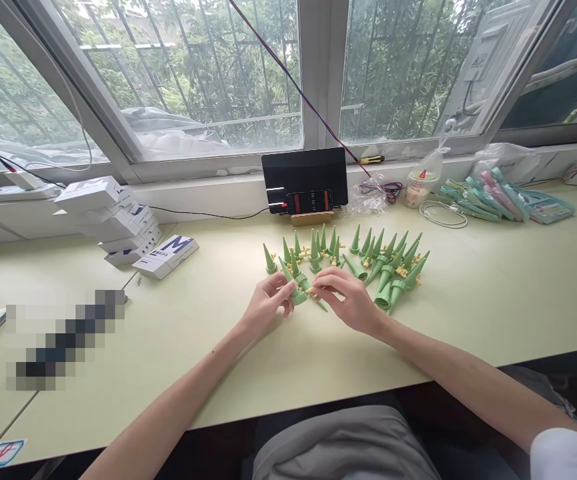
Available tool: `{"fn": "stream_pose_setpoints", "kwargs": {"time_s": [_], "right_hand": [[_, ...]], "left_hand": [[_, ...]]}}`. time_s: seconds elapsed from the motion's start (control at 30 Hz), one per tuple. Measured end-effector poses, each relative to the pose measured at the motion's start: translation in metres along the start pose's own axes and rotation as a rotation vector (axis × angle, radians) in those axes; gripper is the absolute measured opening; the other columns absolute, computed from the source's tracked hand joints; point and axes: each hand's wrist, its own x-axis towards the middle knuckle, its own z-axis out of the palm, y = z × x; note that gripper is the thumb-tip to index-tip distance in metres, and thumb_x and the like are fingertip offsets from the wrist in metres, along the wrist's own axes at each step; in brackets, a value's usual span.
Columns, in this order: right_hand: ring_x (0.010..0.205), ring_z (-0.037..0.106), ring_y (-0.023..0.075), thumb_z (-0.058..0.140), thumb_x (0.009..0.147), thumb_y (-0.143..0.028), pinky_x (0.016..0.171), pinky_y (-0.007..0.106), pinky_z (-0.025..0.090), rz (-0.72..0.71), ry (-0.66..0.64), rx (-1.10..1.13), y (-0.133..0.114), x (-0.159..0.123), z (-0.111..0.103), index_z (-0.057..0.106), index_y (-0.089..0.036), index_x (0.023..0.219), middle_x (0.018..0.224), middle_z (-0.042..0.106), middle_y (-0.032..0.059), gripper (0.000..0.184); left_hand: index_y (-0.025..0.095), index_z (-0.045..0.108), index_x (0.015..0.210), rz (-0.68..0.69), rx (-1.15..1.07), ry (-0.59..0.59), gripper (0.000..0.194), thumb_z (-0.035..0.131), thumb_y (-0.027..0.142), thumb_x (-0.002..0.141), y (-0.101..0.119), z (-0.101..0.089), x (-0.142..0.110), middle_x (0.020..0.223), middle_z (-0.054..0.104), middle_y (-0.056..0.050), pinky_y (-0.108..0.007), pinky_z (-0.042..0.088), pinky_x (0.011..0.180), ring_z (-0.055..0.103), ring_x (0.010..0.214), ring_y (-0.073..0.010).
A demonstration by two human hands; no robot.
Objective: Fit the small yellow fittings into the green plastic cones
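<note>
My left hand is closed around a green plastic plant watering spike, its point tilted up and to the left. Close by on the right, the fingertips of my right hand pinch a small yellow valve at the side of that spike. Whether the valve is seated in the spike I cannot tell. Just beyond my hands stand several green spikes with yellow valves on them. To the right, more spikes stand or lean in a cluster, some lying on their sides.
A phone leans on a black tablet by the window. Stacked white boxes and a single box are at the left. Farther right are a bagged cup and green and pink plastic items. The table's front edge is near my lap.
</note>
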Motion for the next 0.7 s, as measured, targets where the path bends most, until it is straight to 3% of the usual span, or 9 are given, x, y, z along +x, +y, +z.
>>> {"fn": "stream_pose_setpoints", "kwargs": {"time_s": [0.23, 0.7], "right_hand": [[0.085, 0.064, 0.0163, 0.055, 0.099, -0.023, 0.077, 0.033, 0.057, -0.028, -0.016, -0.003, 0.0008, -0.0019, 0.0054, 0.066, -0.023, 0.097, 0.099, 0.066, 0.0065, 0.011], [0.085, 0.064, 0.0171, 0.052, 0.101, -0.025, 0.075, 0.033, 0.055, -0.030, -0.017, -0.045, 0.0017, -0.0005, 0.0058, 0.064, -0.022, 0.093, 0.096, 0.066, 0.0071, 0.015]], "left_hand": [[0.017, 0.059, 0.085, -0.004, 0.030, -0.052, 0.033, 0.067, 0.049, 0.087, 0.0015, 0.0037, -0.0012, 0.079, 0.061, -0.001, -0.024, 0.049, 0.045, 0.059, 0.050, -0.0099], [0.017, 0.064, 0.093, 0.007, 0.047, -0.094, 0.033, 0.065, 0.050, 0.089, -0.0007, 0.0063, -0.0027, 0.081, 0.061, -0.001, -0.024, 0.050, 0.046, 0.057, 0.048, -0.0089]]}}
